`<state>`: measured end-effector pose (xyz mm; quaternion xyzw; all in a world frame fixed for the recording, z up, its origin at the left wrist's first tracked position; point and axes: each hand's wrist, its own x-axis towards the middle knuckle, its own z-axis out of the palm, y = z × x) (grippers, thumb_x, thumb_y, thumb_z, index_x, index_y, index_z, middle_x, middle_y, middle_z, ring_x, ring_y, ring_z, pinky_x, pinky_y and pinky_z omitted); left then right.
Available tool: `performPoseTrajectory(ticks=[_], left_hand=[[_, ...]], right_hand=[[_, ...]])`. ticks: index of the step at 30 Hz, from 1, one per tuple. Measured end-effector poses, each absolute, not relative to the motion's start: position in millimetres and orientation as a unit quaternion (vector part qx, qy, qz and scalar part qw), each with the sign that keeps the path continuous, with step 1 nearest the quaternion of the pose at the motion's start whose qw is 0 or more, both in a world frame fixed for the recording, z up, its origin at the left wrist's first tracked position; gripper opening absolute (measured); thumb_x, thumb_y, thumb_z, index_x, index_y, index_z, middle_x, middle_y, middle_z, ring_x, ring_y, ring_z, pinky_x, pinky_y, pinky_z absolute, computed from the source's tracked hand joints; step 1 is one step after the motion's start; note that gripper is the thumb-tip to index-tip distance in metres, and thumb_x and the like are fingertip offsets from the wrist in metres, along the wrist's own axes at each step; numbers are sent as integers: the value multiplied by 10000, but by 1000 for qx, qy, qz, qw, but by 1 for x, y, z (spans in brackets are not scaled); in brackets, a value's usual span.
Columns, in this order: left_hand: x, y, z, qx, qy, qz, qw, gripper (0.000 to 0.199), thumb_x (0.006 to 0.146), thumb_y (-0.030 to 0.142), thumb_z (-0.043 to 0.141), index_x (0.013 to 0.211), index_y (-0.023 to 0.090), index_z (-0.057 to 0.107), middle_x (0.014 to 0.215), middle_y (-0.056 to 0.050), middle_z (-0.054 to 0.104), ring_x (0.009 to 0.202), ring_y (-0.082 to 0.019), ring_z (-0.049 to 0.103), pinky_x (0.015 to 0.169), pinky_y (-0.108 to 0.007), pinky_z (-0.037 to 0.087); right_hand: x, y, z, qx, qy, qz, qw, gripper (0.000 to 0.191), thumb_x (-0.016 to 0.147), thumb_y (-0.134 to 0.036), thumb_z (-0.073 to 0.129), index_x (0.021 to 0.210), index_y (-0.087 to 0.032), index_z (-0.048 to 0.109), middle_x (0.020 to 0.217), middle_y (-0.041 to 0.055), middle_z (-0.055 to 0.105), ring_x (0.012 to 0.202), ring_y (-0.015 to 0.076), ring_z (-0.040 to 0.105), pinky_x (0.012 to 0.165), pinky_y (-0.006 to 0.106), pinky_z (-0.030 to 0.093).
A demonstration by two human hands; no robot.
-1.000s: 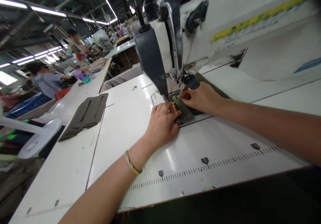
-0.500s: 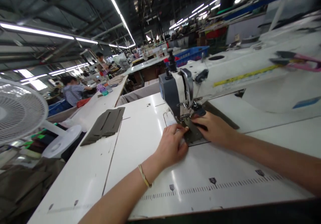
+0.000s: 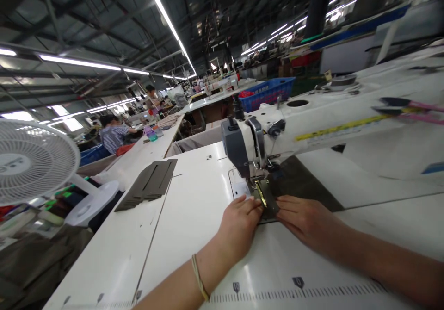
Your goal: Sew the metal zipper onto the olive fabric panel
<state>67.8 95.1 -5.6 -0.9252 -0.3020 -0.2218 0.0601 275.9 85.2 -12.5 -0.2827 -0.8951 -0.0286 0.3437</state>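
Dark fabric (image 3: 305,185), head view: lying on the white bench (image 3: 194,236), partly beneath the sewing machine (image 3: 239,148), with a gold-toned zip (image 3: 262,195) on top. Touched near its front end by left hand (image 3: 241,224) and right hand (image 3: 308,220), fingertips just apart; whether pinching or pressing, cannot tell.

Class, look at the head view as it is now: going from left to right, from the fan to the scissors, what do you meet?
White fan → stack of grey-brown cloth pieces → left hand → right hand → pink-handled scissors.
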Motion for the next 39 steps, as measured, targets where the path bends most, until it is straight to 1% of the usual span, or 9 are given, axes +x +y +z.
performPoseTrajectory(ticks=[5,11,19,24,27,31,33,36,39], left_hand=[[67,95,-4,-927,-297,-222,61,209,921,125,454,1029,130,633,1104,-103,668,1044,-183,626,980,-376,484],[68,96,-1,-928,-288,-230,60,237,940,120,402,1034,126,619,1092,-101,669,1032,-188,631,989,-384,477],[73,105,2,-929,-286,-221,80,237,941,114,379,1004,108,607,978,-94,669,946,-185,645,971,-373,490],[76,116,4,-926,-300,-211,91,197,926,115,418,881,107,610,806,-81,624,744,-179,618,834,-343,548],[77,124,2,-924,-312,-204,88,144,913,130,470,878,106,607,810,-84,606,772,-201,605,765,-341,559],[76,130,-1,-919,-338,-181,88,111,896,108,497,883,122,606,825,-80,600,764,-206,594,721,-349,564],[74,130,-2,-916,-344,-195,67,117,884,91,501,918,130,605,866,-84,608,798,-207,599,741,-344,568],[71,125,-1,-914,-332,-232,25,151,879,90,500,978,148,597,981,-89,622,925,-207,605,882,-360,538],[69,122,0,-921,-305,-239,41,147,887,119,474,964,136,597,984,-98,633,961,-215,607,983,-383,478]], right_hand=[[277,89,-15,-279,-898,-23,340,286,949,-155,357,930,-142,642,890,75,670,855,178,624,790,316,549],[277,90,-15,-281,-893,-34,348,327,954,-152,340,1007,-146,663,941,91,682,882,168,632,791,296,555],[276,101,-15,-280,-886,-69,363,346,927,-98,342,893,-143,683,897,92,695,869,163,650,801,277,553],[274,111,-16,-283,-884,-63,367,310,897,-73,375,849,-150,672,863,75,693,857,170,653,804,284,551],[273,118,-17,-299,-882,-42,361,286,881,-67,398,793,-168,651,796,43,683,781,172,656,750,294,563],[271,124,-17,-317,-878,-36,356,301,872,-49,381,807,-181,643,778,21,684,722,166,657,685,274,562],[271,123,-15,-316,-878,-49,356,326,881,-49,353,831,-177,649,794,29,689,743,164,662,701,266,559],[272,119,-14,-320,-868,-81,371,348,903,-69,322,835,-167,648,805,52,686,759,157,661,719,254,554],[273,116,-16,-329,-857,-102,383,351,909,-80,319,792,-176,636,786,52,676,703,141,652,665,226,549]])
